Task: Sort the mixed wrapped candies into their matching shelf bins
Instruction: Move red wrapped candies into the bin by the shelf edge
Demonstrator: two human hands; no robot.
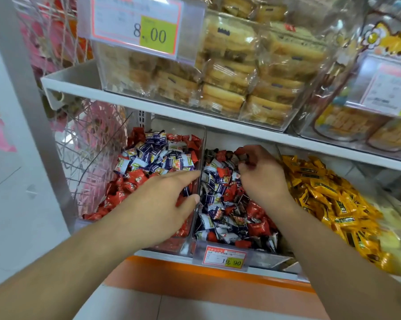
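Three clear bins stand side by side on the lower shelf. The left bin (200, 144) holds red and blue-white wrapped candies (153, 155). In the middle bin (252, 255) red, blue-white and dark candies (227, 204) lie mixed. Yellow candies (328, 195) fill the right bin. My left hand (169, 199) hovers over the left bin's front, fingers straight, index pointing at the divider wall. My right hand (259, 174) is at the back of the middle bin, its curled fingers pinching dark and red candies (241, 155).
Above, a white shelf (148, 100) carries clear boxes of wrapped biscuits (229, 72) with an 8.00 price tag (137, 26). A wire rack (88, 158) with pink packs hangs at the left. A price label (224, 258) fronts the middle bin. An orange shelf edge runs below.
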